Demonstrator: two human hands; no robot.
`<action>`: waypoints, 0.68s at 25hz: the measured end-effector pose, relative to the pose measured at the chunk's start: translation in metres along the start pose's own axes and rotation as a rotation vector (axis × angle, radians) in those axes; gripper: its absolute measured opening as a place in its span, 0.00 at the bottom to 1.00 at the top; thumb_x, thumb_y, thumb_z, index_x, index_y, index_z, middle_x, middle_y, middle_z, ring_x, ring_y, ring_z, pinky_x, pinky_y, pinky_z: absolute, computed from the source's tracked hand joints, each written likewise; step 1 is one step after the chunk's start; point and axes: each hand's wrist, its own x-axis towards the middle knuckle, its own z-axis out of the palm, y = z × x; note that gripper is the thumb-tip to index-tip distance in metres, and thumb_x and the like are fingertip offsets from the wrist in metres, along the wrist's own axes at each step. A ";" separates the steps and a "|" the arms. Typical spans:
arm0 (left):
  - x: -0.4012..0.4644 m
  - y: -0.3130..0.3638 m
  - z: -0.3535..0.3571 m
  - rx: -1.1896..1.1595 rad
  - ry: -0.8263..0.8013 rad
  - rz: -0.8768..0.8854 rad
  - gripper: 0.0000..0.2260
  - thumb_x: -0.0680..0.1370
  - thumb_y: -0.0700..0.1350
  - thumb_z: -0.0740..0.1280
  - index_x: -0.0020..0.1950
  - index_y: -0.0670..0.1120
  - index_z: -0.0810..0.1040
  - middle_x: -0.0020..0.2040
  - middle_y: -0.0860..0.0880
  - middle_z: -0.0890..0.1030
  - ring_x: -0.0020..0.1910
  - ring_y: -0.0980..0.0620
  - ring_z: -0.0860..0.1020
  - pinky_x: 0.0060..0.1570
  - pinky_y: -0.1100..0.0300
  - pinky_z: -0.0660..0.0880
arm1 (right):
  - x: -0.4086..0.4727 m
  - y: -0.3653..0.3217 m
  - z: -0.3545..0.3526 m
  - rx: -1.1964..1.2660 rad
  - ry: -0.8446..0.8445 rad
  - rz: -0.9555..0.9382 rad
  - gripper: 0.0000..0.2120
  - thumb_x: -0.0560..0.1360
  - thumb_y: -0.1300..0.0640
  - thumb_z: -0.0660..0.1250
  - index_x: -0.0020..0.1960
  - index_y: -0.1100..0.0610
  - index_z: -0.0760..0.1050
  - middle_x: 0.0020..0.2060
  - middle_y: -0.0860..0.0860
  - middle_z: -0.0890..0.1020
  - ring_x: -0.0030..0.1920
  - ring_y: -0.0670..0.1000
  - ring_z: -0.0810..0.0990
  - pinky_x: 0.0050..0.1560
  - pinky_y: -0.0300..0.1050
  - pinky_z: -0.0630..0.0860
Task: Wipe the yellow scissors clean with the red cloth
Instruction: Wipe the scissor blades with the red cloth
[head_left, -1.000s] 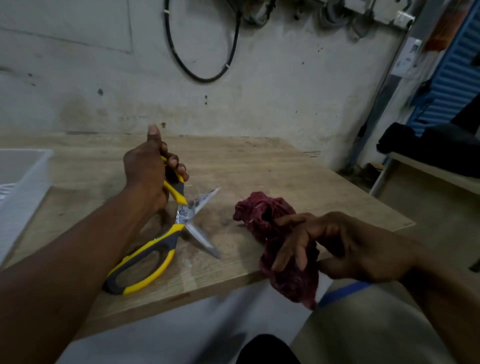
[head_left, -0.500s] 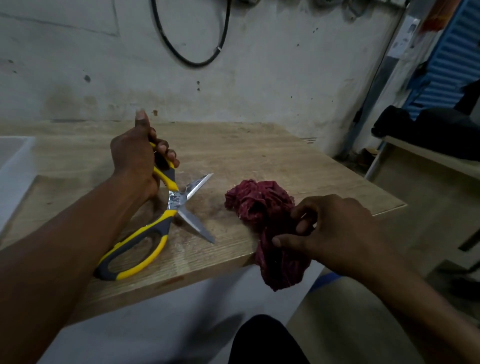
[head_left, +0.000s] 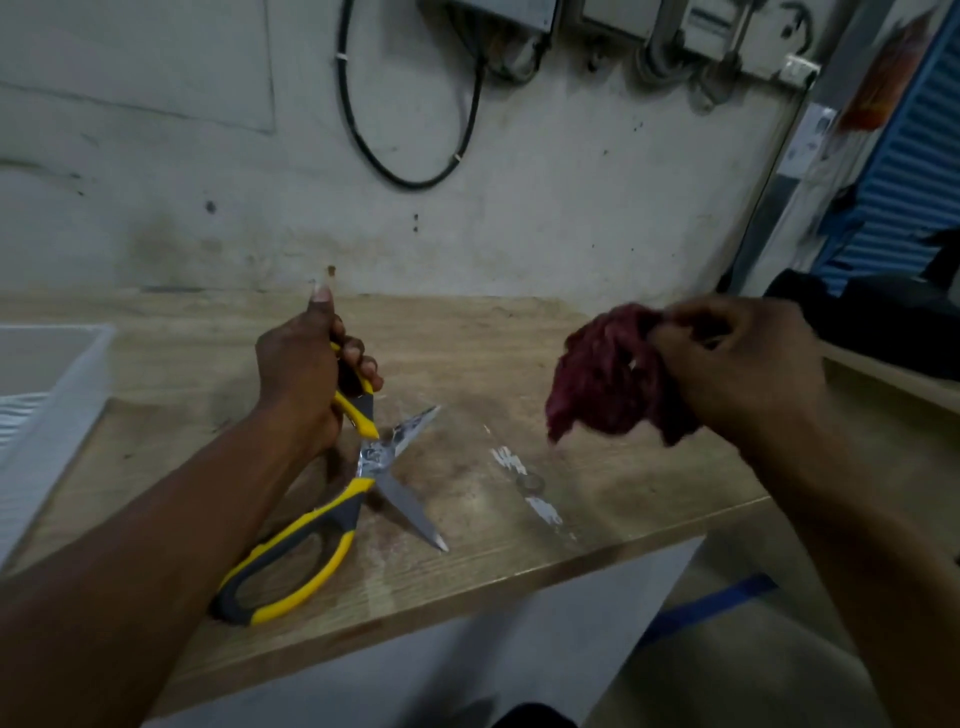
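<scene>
The yellow scissors (head_left: 332, 525) lie spread wide on the wooden table (head_left: 467, 338), blades pointing right, with smears on the upper blade. My left hand (head_left: 306, 379) grips the upper yellow-and-grey handle, thumb sticking up; the lower handle rests near the table's front edge. My right hand (head_left: 737, 374) holds the bunched red cloth (head_left: 602, 384) in the air above the table, to the right of the blades and apart from them.
White smears (head_left: 524, 483) mark the tabletop where the cloth lay. A white plastic bin (head_left: 57, 415) stands at the table's left. A concrete wall with a black cable loop (head_left: 405, 130) is behind. Dark bags sit on a bench (head_left: 872, 322) to the right.
My right hand has picked the red cloth off the table's front edge and raised it up and to the right. The left hand keeps its grip on the scissors handle.
</scene>
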 end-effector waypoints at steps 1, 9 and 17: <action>0.000 0.000 0.000 0.010 0.006 -0.004 0.21 0.83 0.57 0.66 0.36 0.46 0.70 0.23 0.48 0.69 0.20 0.48 0.70 0.24 0.61 0.72 | 0.002 -0.005 -0.001 -0.067 -0.022 -0.080 0.07 0.79 0.50 0.70 0.55 0.48 0.83 0.41 0.45 0.84 0.37 0.47 0.86 0.38 0.52 0.87; -0.007 0.003 0.004 0.019 0.001 -0.001 0.21 0.83 0.56 0.66 0.35 0.45 0.71 0.23 0.47 0.70 0.20 0.48 0.70 0.24 0.59 0.72 | -0.029 -0.019 0.049 -0.031 -0.784 -0.344 0.18 0.68 0.55 0.83 0.56 0.45 0.85 0.51 0.39 0.86 0.53 0.36 0.83 0.54 0.36 0.83; -0.004 0.003 0.002 0.022 -0.044 0.006 0.21 0.83 0.55 0.66 0.35 0.45 0.70 0.24 0.46 0.69 0.22 0.48 0.70 0.26 0.58 0.72 | -0.019 -0.037 0.076 -0.145 -0.820 -0.785 0.07 0.72 0.54 0.75 0.44 0.41 0.82 0.56 0.38 0.76 0.59 0.41 0.74 0.55 0.42 0.77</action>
